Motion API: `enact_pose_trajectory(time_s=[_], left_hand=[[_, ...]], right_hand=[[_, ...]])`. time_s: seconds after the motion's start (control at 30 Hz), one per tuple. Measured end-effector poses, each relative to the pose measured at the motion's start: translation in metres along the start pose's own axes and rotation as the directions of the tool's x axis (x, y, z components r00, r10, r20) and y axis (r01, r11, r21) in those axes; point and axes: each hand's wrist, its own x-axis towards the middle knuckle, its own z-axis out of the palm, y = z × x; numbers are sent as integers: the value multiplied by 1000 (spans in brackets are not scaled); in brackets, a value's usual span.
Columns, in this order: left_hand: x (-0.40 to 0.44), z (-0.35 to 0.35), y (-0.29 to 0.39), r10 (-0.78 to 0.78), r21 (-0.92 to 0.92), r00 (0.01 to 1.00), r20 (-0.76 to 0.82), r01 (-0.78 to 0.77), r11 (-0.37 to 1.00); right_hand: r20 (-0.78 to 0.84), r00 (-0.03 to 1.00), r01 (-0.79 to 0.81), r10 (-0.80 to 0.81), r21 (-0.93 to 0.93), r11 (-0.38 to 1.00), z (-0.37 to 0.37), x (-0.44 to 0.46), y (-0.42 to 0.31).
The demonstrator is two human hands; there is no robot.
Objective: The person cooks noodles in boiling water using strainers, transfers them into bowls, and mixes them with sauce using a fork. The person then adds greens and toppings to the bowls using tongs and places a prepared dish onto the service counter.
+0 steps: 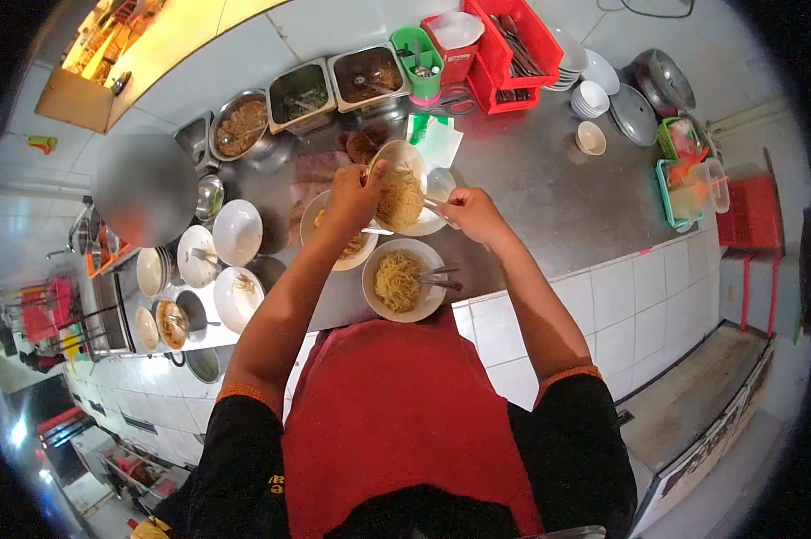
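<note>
My left hand is closed on the rim of a tilted white bowl holding pale noodles. From the right, my right hand grips a metal utensil whose far end reaches the noodles; whether it is a spoon or a fork I cannot tell. Just below, nearest my red apron, stands another white bowl of yellow noodles, with two utensil handles resting over its right side. Partly covered by my left forearm is a third bowl with food in it. Behind the raised bowl sits a further white dish.
Metal food containers line the wall beside a green utensil holder and red cutlery bins. Several used bowls stand left, near another person. Stacked white bowls and a teal basket are right.
</note>
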Motion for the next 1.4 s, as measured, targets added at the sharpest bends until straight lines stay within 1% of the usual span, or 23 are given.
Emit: enact_pose_trajectory(time_s=[0.13,0.2,0.23,0.3,0.33,0.4,0.43,0.5,0.53,0.6,0.67,0.73,0.77,0.8,0.87,0.93,1.03,1.07,1.13,1.23,1.3,1.37,1.4], left_hand=[[0,-5,17,126,192,988,-87,-107,975],[0,-7,21,208,322,972,-109,-164,933],[1,-8,23,214,329,972,-100,-171,929],[5,-11,25,212,399,974,-80,-163,902],[6,-13,28,215,403,974,-72,-169,900],[8,-18,33,253,455,963,-99,-182,872],[11,-19,33,267,451,957,-114,-190,872],[11,-25,36,297,434,940,-168,-200,878],[12,-29,37,323,418,919,-227,-208,885],[11,-40,39,343,396,901,-266,-222,891],[6,-56,44,241,202,941,-238,-195,960],[5,-66,23,168,185,959,-230,-126,975],[2,-71,16,32,-195,995,-94,-50,980],[-1,-76,8,-37,-538,996,76,72,840],[-12,-83,-11,-108,-605,992,63,124,787],[-28,-91,-26,-338,-750,937,86,285,597],[-60,-123,-48,-463,-780,886,-6,286,557],[-72,-136,-52,-485,-796,874,-34,270,542],[-100,-165,-64,-440,-906,887,-137,68,417],[-143,-211,-105,-545,-942,807,-226,-37,335],[-171,-242,-135,-597,-942,750,-285,-105,318],[-204,-274,-187,-732,-920,575,-366,-106,377],[-222,-292,-210,-745,-915,543,-387,-130,381]], right_hand=[[-102,991,99,-89,95,991,6,-1,27],[-187,982,14,-31,-91,996,4,-17,11],[-193,981,12,-27,-80,997,8,-19,12],[-348,913,77,-213,-366,927,16,-22,13],[-353,912,73,-208,-359,931,20,-22,10],[-325,904,56,-279,-557,829,27,-20,-2],[-327,905,52,-274,-555,830,28,-16,-9],[-225,906,101,-358,-708,699,24,-5,-24],[-218,907,106,-361,-710,696,19,-4,-31],[-122,883,194,-454,-785,589,8,-4,-46],[-108,888,185,-448,-807,561,-2,-10,-54],[-81,893,184,-444,-833,522,-11,-20,-64],[-107,907,146,-408,-828,542,-13,-29,-70],[-133,918,108,-373,-823,558,-15,-34,-74],[-131,928,100,-349,-814,573,-14,-36,-76],[-132,939,87,-317,-802,591,-10,-36,-68],[-104,945,90,-309,-827,554,-10,-32,-63],[-129,944,96,-305,-775,625,-11,-39,-72],[-166,933,124,-318,-683,720,-11,-46,-78],[-147,951,135,-272,-593,794,-5,-28,-67],[-60,965,115,-256,-781,614,-8,-13,-34],[-51,968,110,-247,-795,596,-11,-16,-36],[-74,965,93,-251,-800,592,-9,-24,-48]])
